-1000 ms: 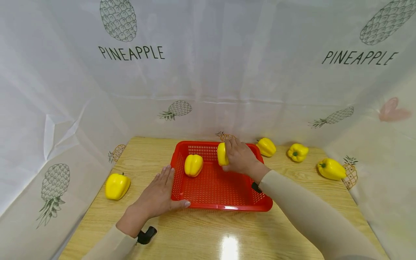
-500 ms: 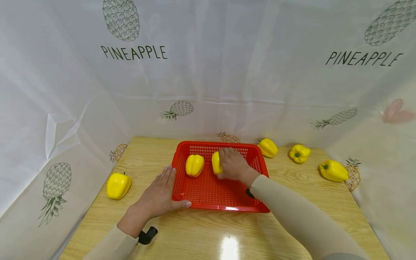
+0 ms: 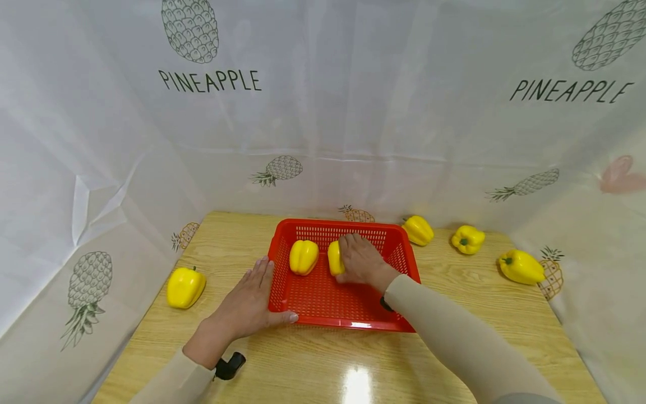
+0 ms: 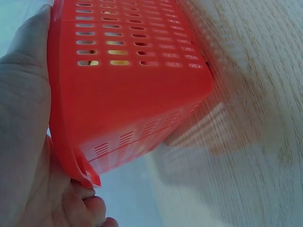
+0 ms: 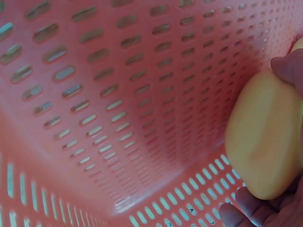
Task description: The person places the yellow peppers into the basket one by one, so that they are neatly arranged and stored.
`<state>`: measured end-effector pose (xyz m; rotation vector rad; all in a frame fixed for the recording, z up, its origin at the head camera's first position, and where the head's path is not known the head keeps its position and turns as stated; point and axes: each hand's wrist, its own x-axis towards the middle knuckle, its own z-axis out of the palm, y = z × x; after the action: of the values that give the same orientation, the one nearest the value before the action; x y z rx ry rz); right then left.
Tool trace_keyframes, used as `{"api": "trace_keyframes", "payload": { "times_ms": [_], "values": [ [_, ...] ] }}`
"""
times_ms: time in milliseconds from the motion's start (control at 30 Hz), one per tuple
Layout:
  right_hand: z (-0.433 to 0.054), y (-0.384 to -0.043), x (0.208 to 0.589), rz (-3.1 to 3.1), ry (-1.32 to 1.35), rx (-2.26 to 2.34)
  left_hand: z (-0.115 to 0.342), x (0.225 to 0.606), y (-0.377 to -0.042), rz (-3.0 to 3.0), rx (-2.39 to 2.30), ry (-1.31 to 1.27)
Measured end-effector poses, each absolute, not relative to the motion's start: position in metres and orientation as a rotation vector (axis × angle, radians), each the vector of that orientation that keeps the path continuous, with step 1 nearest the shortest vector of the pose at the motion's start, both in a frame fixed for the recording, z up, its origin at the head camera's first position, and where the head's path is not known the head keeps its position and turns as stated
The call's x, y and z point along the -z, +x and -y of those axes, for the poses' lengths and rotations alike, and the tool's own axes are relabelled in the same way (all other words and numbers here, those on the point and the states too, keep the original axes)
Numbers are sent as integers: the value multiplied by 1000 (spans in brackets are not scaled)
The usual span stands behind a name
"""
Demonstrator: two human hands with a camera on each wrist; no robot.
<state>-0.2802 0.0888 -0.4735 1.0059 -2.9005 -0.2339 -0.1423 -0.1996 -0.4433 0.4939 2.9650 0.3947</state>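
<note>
A red slotted plastic basket (image 3: 323, 303) lies in the middle of the wooden table. Inside it my right hand (image 3: 360, 258) grips a yellow bell pepper (image 3: 334, 258), low over the basket floor; the right wrist view shows fingers and thumb around this pepper (image 5: 262, 135). Another yellow bell pepper (image 3: 304, 257) rests to its left in the basket. My left hand (image 3: 242, 306) lies with straight fingers along the basket's left rim, its thumb on the front corner. Seen from the left wrist, that hand (image 4: 28, 94) touches the rim from outside.
On the table right of the basket lie three yellow bell peppers, a near one (image 3: 418, 230), a middle one (image 3: 467, 239) and a far one (image 3: 522, 266). A single bell pepper (image 3: 185, 287) sits at the left edge. A pineapple-print sheet (image 3: 323, 112) hangs around the table.
My right hand has lowered the bell pepper from near the back rim into the basket, moving slightly left and toward me. The left hand has stayed on the rim.
</note>
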Motion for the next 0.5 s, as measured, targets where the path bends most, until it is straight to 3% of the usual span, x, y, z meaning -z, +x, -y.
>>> {"api": "trace_keyframes", "payload": {
  "times_ms": [500],
  "values": [
    [-83,-283,479,2951,958,279,200,445,-143,-2948,-401,485]
  ]
}}
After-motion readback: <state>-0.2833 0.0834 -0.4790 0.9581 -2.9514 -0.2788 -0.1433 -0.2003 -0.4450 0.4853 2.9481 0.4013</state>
